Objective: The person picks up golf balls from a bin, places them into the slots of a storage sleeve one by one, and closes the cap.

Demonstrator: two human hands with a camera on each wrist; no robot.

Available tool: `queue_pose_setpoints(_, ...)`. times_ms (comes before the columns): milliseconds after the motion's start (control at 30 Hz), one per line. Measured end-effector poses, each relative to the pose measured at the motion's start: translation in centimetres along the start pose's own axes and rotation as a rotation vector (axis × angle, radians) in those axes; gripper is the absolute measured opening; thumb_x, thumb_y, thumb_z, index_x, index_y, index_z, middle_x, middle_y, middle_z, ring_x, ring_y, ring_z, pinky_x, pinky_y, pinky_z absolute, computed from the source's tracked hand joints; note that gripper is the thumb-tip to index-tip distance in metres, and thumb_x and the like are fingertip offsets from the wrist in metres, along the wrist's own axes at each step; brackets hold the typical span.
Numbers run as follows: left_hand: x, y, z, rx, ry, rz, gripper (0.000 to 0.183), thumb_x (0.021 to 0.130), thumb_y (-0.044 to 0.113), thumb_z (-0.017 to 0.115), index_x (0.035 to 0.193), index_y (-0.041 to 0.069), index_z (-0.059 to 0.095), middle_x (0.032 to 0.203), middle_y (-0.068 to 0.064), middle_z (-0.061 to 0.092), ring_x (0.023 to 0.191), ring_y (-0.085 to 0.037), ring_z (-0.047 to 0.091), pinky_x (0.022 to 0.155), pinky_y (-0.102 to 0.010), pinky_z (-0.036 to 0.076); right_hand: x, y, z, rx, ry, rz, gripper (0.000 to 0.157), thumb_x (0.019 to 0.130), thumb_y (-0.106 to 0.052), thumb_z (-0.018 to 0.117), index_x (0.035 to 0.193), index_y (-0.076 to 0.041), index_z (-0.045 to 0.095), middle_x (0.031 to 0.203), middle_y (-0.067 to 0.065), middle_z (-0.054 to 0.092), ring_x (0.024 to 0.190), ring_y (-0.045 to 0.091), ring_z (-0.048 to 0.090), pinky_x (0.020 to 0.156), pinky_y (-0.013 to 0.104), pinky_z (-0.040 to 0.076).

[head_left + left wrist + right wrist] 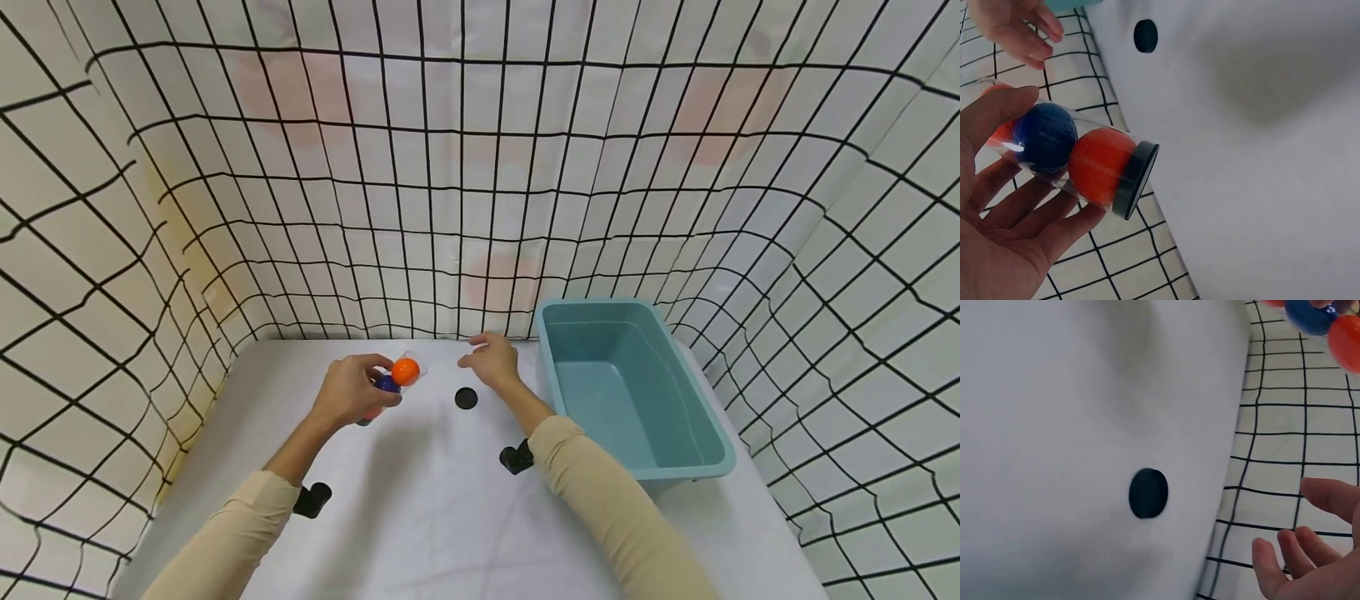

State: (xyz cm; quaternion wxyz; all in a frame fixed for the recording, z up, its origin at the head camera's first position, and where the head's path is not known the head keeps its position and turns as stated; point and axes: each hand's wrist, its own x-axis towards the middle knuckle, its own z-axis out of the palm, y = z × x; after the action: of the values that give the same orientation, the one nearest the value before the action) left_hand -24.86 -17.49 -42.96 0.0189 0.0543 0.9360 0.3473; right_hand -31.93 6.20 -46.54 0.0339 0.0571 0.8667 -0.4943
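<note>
My left hand point(348, 392) grips a clear tube point(1074, 142) between thumb and fingers, holding it tilted above the table. Inside sit an orange ball point(406, 372) by the upper end, a dark blue ball point(1045, 137) in the middle and a red-orange ball point(1100, 165) by the lower end. A dark cap point(1136, 181) closes that lower end. Apart from the tube, my right hand point(493, 360) hovers with loosely bent fingers and nothing in them. A round black lid point(466, 398) lies on the table between the hands.
A teal plastic bin point(622, 392) stands at the right, beside my right forearm. White cloth covers the table point(450, 517). Black netting point(461, 192) rises at the back and both sides. Black wrist devices point(516, 457) show by both forearms.
</note>
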Motion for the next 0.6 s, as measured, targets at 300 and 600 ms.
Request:
queue_pose_setpoints(300,-0.2,-0.4,0.0,-0.018,0.004,-0.011,0.043,0.077,0.022,0.086,0.116,0.007,0.072,0.102,-0.019,0.075,0.078,-0.026,0.071,0.065,-0.037,0.061,-0.1,3.9,2.9,0.04,0.061,0.002,0.049,0.08,-0.019,0.084,0.125,-0.006,0.068,0.12,0.02,0.069,0.123,0.038,0.046,0.094,0.047,0.047)
queue_pose_setpoints(600,-0.4,-1.1,-0.4,0.0,0.018,-0.026,0.044,0.077,0.022,0.086,0.116,0.007,0.072,0.102,-0.018,0.076,0.077,-0.025,0.071,0.064,-0.036,0.061,-0.6,7.7,5.5,-0.002,0.102,0.052,0.055,0.079,-0.016,0.084,0.13,-0.005,0.066,0.122,0.021,0.068,0.119,0.037,0.05,0.095,0.049,0.048)
